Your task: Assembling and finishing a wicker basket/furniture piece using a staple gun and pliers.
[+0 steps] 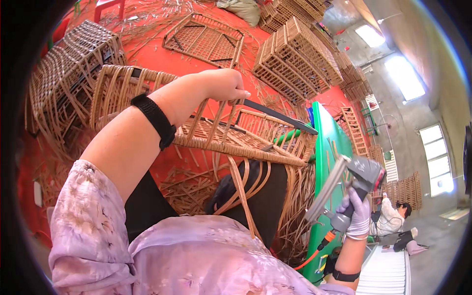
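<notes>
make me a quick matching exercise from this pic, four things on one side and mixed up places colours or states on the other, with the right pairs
Things:
1. power tool
2. left hand
3. floor
4. smooth board

Descriptions:
A. red, strewn with loose strips
B. green, to the right of the woven basket
C. gripped by the gloved right hand
D. bare, at the basket's upper edge

Right pairs: 1-C, 2-D, 3-A, 4-B

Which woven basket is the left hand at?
The nearest basket, loose strips hanging from its near edge, under the left hand; other baskets sit farther away.
</notes>
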Demonstrator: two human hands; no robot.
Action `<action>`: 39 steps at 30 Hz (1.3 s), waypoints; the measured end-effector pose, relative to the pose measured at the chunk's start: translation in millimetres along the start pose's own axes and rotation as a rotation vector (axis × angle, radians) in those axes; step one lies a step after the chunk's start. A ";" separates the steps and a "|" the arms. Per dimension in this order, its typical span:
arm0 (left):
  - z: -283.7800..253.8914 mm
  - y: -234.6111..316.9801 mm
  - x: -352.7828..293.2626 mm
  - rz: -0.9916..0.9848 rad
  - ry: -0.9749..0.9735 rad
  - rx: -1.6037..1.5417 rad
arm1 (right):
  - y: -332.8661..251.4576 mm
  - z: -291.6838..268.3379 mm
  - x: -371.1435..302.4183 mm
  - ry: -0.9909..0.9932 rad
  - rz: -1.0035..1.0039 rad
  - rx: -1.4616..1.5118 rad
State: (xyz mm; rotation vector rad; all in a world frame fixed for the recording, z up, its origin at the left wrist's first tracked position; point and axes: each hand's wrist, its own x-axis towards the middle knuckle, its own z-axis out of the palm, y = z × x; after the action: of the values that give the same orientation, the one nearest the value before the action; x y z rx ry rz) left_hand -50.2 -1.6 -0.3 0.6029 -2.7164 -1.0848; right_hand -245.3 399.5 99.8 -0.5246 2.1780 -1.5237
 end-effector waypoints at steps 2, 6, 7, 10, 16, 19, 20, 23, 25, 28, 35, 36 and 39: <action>2.5 -5.3 3.0 -0.007 0.011 0.004 | -21.9 38.8 -3.3 -0.150 -0.106 -0.162; 2.2 -3.1 1.1 0.014 0.013 0.067 | -54.8 110.5 -5.4 -0.446 -0.226 -0.340; 2.1 -2.9 1.1 0.024 0.008 0.064 | -60.8 126.0 -4.2 -0.491 -0.232 -0.398; 3.9 -3.0 4.7 0.030 -0.012 0.051 | -70.4 157.9 1.0 -0.547 -0.215 -0.451; 1.9 -1.2 -0.6 0.025 -0.001 0.063 | -70.5 179.6 11.8 -0.582 -0.232 -0.517; 1.9 -1.6 -1.6 0.019 0.015 0.074 | -67.9 181.7 14.1 -0.565 -0.226 -0.556; 1.5 -1.7 -1.5 0.019 0.014 0.071 | -66.3 181.3 15.7 -0.561 -0.223 -0.564; 0.1 -2.1 -3.2 0.016 -0.001 0.064 | -64.0 184.5 17.0 -0.556 -0.225 -0.561; 0.2 -2.4 -2.3 0.026 -0.008 0.054 | -63.2 185.9 17.6 -0.550 -0.228 -0.549; 1.5 0.5 -1.9 0.025 0.004 0.051 | -61.6 185.4 19.1 -0.551 -0.215 -0.563; -0.5 1.9 -5.5 -0.005 -0.008 0.049 | -59.3 188.1 21.2 -0.550 -0.230 -0.546; -0.7 1.6 -6.0 -0.002 -0.006 0.053 | -59.3 189.2 20.7 -0.551 -0.235 -0.543; -1.8 2.1 -7.1 0.020 0.005 0.082 | -59.0 190.3 19.3 -0.531 -0.235 -0.528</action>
State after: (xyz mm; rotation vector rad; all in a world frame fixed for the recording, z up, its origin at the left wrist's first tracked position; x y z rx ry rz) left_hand -43.9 1.6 2.5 0.5884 -2.7683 -0.9699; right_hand -154.3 221.4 95.1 -1.2326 2.1068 -0.7495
